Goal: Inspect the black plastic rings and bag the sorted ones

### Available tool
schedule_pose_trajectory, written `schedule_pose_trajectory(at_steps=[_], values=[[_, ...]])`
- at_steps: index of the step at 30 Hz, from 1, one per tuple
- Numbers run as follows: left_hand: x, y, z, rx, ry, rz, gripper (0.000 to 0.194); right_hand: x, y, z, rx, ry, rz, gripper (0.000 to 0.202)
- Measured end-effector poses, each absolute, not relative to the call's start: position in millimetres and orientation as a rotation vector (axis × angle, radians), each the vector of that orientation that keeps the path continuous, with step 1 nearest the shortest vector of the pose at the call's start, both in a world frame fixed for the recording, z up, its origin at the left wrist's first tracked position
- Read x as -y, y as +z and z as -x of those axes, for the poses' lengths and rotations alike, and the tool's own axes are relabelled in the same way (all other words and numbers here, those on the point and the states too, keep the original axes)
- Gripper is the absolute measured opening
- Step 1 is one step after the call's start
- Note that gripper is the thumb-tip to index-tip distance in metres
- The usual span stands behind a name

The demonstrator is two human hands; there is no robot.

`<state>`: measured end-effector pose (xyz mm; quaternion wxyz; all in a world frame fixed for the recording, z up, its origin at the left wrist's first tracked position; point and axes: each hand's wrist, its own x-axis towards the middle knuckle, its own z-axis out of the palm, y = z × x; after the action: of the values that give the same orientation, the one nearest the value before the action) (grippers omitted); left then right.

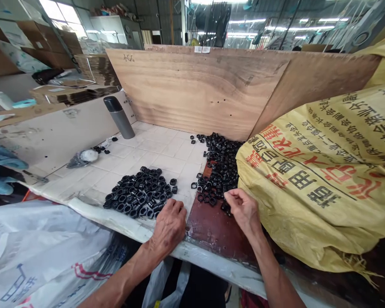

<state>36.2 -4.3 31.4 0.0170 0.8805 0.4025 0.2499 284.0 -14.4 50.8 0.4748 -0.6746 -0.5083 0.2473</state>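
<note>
My left hand [170,221] rests at the table's front edge, at the right side of a pile of small black plastic rings [137,192]. Its fingers are curled down, and whatever they hold is hidden under them. Thumb and forefinger of my right hand [244,209] come together in a pinch beside a second heap of black rings [223,162]. Between those fingertips nothing can be made out clearly. A few rings lie just below them, on a dark red board [208,226].
A yellow woven sack [308,192] bulges over the right side. Wooden panels [192,90] wall off the back. At the left stand a grey bottle [120,117] and a small plastic bag [83,157] with loose black pieces. White plastic bags [45,252] hang in front.
</note>
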Motion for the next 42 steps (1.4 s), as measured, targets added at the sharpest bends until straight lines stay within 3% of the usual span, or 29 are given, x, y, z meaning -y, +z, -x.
schedule_pose_trajectory(at_steps=[3, 8, 14, 20, 25, 30, 42], values=[[-0.9, 34.3, -42.9, -1.362, 0.763, -2.774, 0.018, 10.8, 51.9, -309.0, 1.320, 0.490, 1.678, 0.021], [-11.8, 26.8, -83.7, -1.441, 0.807, -2.569, 0.019, 14.4, 51.8, -312.4, 1.828, 0.584, 1.713, 0.005], [-21.5, 11.5, -96.6, -1.376, 0.735, -2.465, 0.011, 15.9, 42.7, -302.9, 2.102, 0.338, 1.818, 0.017], [-5.9, 12.2, -78.4, -1.272, 0.907, -2.115, 0.018, 14.9, 47.5, -295.6, 1.820, 0.540, 1.651, 0.008], [1.8, 16.7, -74.1, -1.119, 0.970, -1.731, 0.023, 16.9, 48.1, -285.2, 1.549, 0.937, 1.563, 0.032], [-2.5, 16.4, -74.0, -1.067, 0.995, -1.657, 0.026, 16.8, 48.2, -283.4, 1.613, 0.978, 1.595, 0.017], [0.1, 38.8, -73.1, -0.670, 0.889, -1.041, 0.031, 16.5, 49.2, -274.5, 1.519, 1.064, 1.412, 0.020]])
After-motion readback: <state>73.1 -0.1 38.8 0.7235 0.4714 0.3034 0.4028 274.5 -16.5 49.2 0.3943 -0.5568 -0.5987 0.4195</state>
